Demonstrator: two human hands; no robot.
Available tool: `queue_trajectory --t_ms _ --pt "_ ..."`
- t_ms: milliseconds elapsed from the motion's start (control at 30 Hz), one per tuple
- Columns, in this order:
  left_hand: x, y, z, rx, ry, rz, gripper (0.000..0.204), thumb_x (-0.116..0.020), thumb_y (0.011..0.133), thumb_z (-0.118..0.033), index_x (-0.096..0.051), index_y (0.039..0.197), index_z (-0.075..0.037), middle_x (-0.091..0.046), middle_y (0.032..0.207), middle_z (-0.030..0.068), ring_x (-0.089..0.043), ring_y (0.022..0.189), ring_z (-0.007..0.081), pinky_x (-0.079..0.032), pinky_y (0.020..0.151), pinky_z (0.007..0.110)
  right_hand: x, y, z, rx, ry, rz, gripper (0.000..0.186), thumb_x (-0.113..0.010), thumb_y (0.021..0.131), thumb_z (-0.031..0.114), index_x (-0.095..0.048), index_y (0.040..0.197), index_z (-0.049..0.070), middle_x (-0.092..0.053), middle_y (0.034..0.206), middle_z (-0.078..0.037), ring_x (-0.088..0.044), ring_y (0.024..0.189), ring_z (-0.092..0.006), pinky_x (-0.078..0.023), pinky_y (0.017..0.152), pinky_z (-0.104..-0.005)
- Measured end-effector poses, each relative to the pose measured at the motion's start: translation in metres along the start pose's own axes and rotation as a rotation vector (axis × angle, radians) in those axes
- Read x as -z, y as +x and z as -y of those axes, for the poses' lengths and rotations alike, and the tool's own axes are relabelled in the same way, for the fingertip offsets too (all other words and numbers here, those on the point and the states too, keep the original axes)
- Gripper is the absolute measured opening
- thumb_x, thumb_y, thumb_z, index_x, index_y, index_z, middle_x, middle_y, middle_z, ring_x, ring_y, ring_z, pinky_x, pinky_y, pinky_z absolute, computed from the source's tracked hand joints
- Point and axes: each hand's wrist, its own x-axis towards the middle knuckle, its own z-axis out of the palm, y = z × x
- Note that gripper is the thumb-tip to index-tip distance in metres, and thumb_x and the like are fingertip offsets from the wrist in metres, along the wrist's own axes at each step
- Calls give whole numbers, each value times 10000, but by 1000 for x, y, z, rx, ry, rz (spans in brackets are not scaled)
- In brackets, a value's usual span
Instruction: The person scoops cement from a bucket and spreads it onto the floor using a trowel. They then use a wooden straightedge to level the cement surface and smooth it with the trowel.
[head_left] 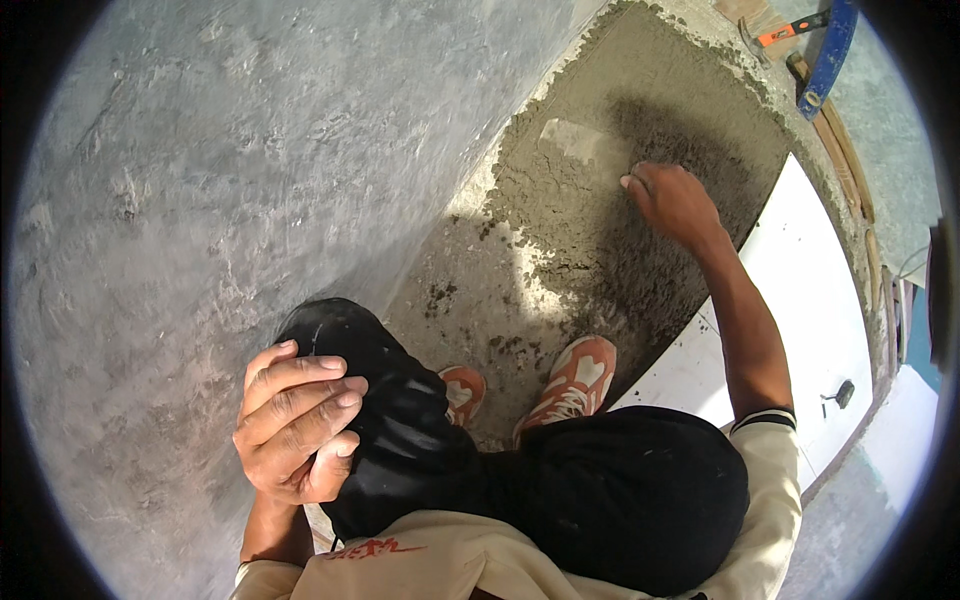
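Note:
My right hand [672, 203] is closed in a grip above the wet grey mortar [570, 75], with the arm stretched forward. From it extends a flat, mortar-smeared trowel blade [578, 142] that lies on the bed; the handle is hidden inside my fist. The mortar looks smoother toward the far end and rougher, darker and crumbly near my shoes. My left hand [300, 425] is raised by my left knee, fingers loosely curled and slightly apart, with nothing visible in it.
A grey plastered wall [230, 160] rises along the left. White tiles [800, 290] border the mortar on the right, with a small dark object [840, 395] on them. Farther back lie a hammer [790, 32], a blue spirit level [828, 65] and wooden strips [845, 155]. My shoes [575, 385] stand at the near edge.

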Motion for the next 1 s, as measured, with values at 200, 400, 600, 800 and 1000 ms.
queue_trajectory --t_ms 200,400,600,800,1000 --pt "0 -3 -1 10 -6 -9 255 -779 938 -293 -805 1029 -56 -825 949 88 -755 1071 291 -486 1069 532 -7 -22 23 42 -23 70 422 -547 1089 385 -717 1132 2 -755 992 -267 -730 979 -467 -563 909 -575" --pt "1 0 -1 -4 3 11 246 -775 935 -278 -805 1035 -55 -827 962 88 -754 1074 287 -490 1068 533 13 45 -5 -101 38 -158 470 -531 1086 418 -713 1121 -14 -748 1025 -287 -712 1006 -501 -556 914 -589" --pt "0 1 -1 -4 -5 12 247 -781 924 -276 -806 1026 -52 -827 964 91 -754 1076 288 -490 1068 529 13 44 15 9 -13 84 481 -530 1089 429 -715 1139 -12 -742 1040 -297 -710 1018 -496 -552 928 -584" --pt "3 0 -1 -1 -5 12 250 -782 926 -274 -807 1025 -46 -826 955 91 -754 1075 288 -487 1071 526 4 2 27 -78 82 -2 519 -525 1099 438 -694 1124 -51 -730 1080 -310 -707 1015 -493 -529 925 -585" --pt "0 -1 0 4 -9 -4 257 -782 927 -278 -810 1016 -39 -826 947 94 -754 1075 285 -483 1077 527 22 71 -28 -203 17 -170 466 -538 1080 411 -710 1133 -19 -731 1078 -316 -705 1048 -504 -537 942 -606"
